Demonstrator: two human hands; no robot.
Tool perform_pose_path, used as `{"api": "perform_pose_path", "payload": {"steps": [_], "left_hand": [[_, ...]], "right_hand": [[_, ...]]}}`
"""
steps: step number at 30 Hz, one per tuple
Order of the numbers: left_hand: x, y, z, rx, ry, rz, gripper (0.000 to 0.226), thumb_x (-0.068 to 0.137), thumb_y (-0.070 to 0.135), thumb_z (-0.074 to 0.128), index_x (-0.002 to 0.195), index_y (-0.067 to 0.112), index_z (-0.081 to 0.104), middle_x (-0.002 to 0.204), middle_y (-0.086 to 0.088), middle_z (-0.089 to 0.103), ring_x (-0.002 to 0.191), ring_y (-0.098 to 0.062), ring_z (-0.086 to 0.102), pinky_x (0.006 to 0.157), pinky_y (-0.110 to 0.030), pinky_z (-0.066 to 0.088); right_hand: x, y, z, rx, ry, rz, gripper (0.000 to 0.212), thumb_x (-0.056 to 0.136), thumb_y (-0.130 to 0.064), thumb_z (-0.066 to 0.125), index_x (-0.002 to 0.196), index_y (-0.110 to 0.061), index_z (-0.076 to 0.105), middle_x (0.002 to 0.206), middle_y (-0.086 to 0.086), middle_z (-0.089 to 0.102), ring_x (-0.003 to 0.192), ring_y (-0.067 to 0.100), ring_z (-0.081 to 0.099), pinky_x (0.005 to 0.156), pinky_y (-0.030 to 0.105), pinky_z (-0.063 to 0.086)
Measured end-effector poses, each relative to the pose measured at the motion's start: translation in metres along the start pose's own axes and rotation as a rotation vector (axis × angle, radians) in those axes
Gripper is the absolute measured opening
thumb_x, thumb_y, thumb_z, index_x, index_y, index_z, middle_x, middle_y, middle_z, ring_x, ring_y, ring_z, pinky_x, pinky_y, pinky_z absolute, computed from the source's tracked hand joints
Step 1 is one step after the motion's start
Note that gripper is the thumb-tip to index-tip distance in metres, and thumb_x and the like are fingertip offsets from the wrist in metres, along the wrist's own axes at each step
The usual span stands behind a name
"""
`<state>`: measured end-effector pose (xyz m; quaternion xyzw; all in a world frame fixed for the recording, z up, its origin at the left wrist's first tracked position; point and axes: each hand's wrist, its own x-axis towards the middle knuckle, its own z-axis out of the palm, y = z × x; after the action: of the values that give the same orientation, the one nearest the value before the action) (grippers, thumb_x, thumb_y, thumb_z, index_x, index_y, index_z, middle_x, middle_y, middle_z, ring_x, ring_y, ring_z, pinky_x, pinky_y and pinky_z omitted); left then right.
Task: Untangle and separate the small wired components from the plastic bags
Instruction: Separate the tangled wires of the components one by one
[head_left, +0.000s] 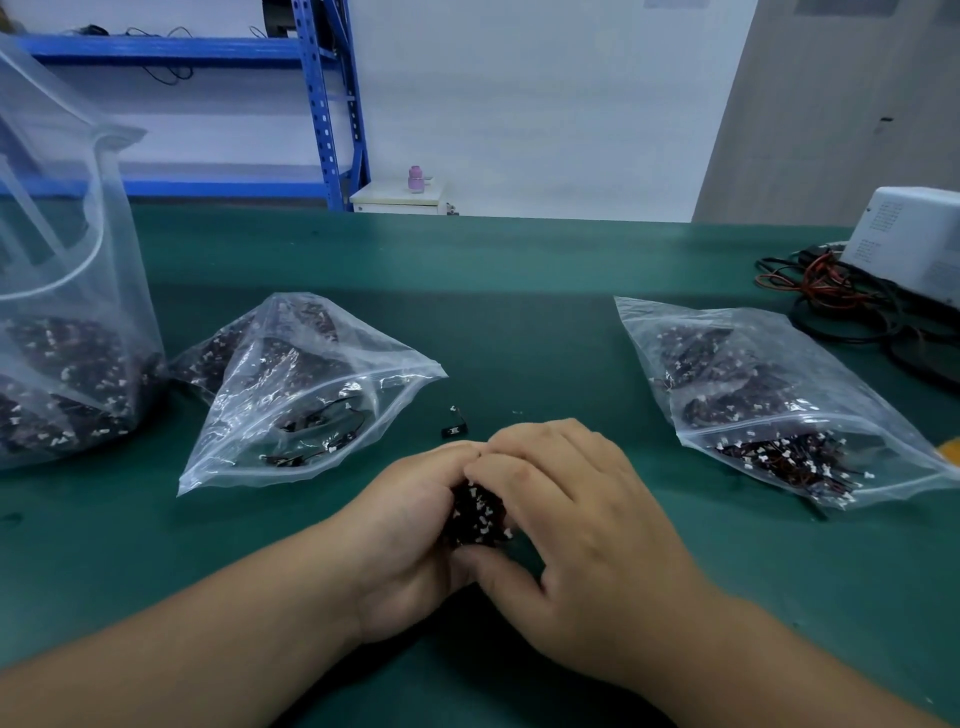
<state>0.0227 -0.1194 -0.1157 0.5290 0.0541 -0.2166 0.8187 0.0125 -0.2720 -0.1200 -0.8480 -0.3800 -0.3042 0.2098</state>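
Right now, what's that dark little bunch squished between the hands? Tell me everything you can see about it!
It is a clump of thin dark wires dotted with tiny white plugs, knotted into a ball. The left hand and right hand both curl round it, fingertips meeting above it, so only its middle shows. It sits low over the green table; whether it touches the table cannot be seen.

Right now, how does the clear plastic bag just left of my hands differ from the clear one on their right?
The left clear plastic bag is puffed into a tent-like peak; the right clear plastic bag lies flatter. The left bag's near end holds few loose wired components; the right bag's is crowded with them. Both are transparent and lie on the green mat.
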Motion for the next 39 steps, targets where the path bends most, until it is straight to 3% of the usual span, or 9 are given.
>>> {"api": "perform_pose_path", "payload": {"steps": [3, 5, 7, 13, 19, 25, 28, 36, 39], "left_hand": [[0.0, 0.001, 0.0, 0.004, -0.015, 0.001, 0.039, 0.093, 0.012, 0.048, 0.126, -0.006, 0.056, 0.118, -0.031, 0.059, 0.104, -0.034, 0.053, 0.09, -0.045, 0.044], [0.0, 0.001, 0.0, 0.002, -0.015, 0.0, 0.039, 0.094, 0.015, 0.049, 0.128, -0.003, 0.057, 0.133, -0.036, 0.05, 0.109, -0.037, 0.051, 0.098, -0.05, 0.037], [0.0, 0.001, 0.0, 0.011, -0.01, -0.007, 0.039, 0.094, 0.017, 0.049, 0.128, -0.002, 0.057, 0.135, -0.038, 0.045, 0.108, -0.039, 0.049, 0.093, -0.049, 0.034], [0.004, 0.0, -0.001, -0.041, -0.027, -0.024, 0.037, 0.098, 0.021, 0.051, 0.127, 0.001, 0.059, 0.098, -0.012, 0.066, 0.081, -0.019, 0.064, 0.057, -0.026, 0.051], [0.005, 0.001, -0.004, -0.035, -0.008, -0.079, 0.044, 0.091, 0.02, 0.053, 0.129, -0.003, 0.054, 0.11, -0.014, 0.052, 0.103, -0.029, 0.04, 0.081, -0.038, 0.029], [0.006, 0.0, -0.005, -0.086, -0.017, -0.105, 0.046, 0.09, 0.019, 0.049, 0.129, -0.005, 0.056, 0.113, -0.015, 0.052, 0.107, -0.028, 0.043, 0.075, -0.031, 0.031], [0.004, 0.002, -0.005, -0.148, -0.012, -0.14, 0.044, 0.096, 0.03, 0.048, 0.126, 0.001, 0.062, 0.117, -0.013, 0.055, 0.111, -0.026, 0.047, 0.09, -0.034, 0.036], [0.003, 0.006, -0.005, -0.207, -0.029, -0.187, 0.055, 0.1, 0.04, 0.043, 0.14, 0.003, 0.05, 0.136, -0.016, 0.052, 0.116, -0.027, 0.044, 0.106, -0.037, 0.032], [0.004, 0.007, -0.006, -0.246, -0.041, -0.174, 0.058, 0.097, 0.035, 0.047, 0.143, 0.0, 0.041, 0.122, -0.012, 0.047, 0.109, -0.027, 0.039, 0.097, -0.034, 0.033]], "right_hand": [[0.0, -0.001, 0.002, -0.037, -0.013, -0.026, 0.034, 0.078, -0.036, 0.071, 0.104, -0.015, 0.067, 0.112, 0.0, 0.062, 0.097, 0.026, 0.056, 0.08, 0.043, 0.046], [0.0, -0.001, 0.002, -0.069, -0.041, -0.024, 0.034, 0.076, -0.039, 0.072, 0.102, -0.017, 0.067, 0.111, -0.001, 0.062, 0.098, 0.027, 0.056, 0.08, 0.044, 0.045], [0.0, -0.002, 0.002, -0.08, -0.065, -0.011, 0.037, 0.076, -0.042, 0.072, 0.104, -0.019, 0.067, 0.114, -0.002, 0.061, 0.1, 0.026, 0.055, 0.081, 0.044, 0.045], [0.001, -0.004, 0.004, -0.096, 0.042, -0.051, 0.02, 0.075, -0.022, 0.074, 0.093, -0.014, 0.068, 0.104, 0.004, 0.063, 0.094, 0.03, 0.056, 0.077, 0.044, 0.047], [0.002, -0.006, 0.007, -0.111, 0.067, -0.113, 0.01, 0.077, -0.01, 0.069, 0.084, -0.017, 0.066, 0.112, 0.008, 0.064, 0.097, 0.029, 0.055, 0.082, 0.041, 0.045], [0.001, -0.004, 0.011, -0.081, -0.035, -0.114, 0.014, 0.081, -0.015, 0.066, 0.091, -0.024, 0.069, 0.128, 0.005, 0.06, 0.108, 0.027, 0.051, 0.088, 0.04, 0.043], [0.001, -0.004, 0.011, -0.088, -0.065, -0.125, 0.014, 0.082, -0.016, 0.062, 0.091, -0.024, 0.07, 0.131, 0.005, 0.059, 0.109, 0.027, 0.051, 0.089, 0.041, 0.044], [0.001, -0.006, 0.006, -0.082, 0.083, -0.172, 0.014, 0.088, -0.007, 0.062, 0.083, -0.017, 0.07, 0.119, 0.005, 0.067, 0.099, 0.028, 0.057, 0.082, 0.042, 0.047], [0.001, -0.005, 0.004, -0.036, 0.153, -0.157, 0.012, 0.087, -0.005, 0.068, 0.083, -0.015, 0.072, 0.106, 0.003, 0.069, 0.091, 0.027, 0.059, 0.075, 0.043, 0.048]]}}
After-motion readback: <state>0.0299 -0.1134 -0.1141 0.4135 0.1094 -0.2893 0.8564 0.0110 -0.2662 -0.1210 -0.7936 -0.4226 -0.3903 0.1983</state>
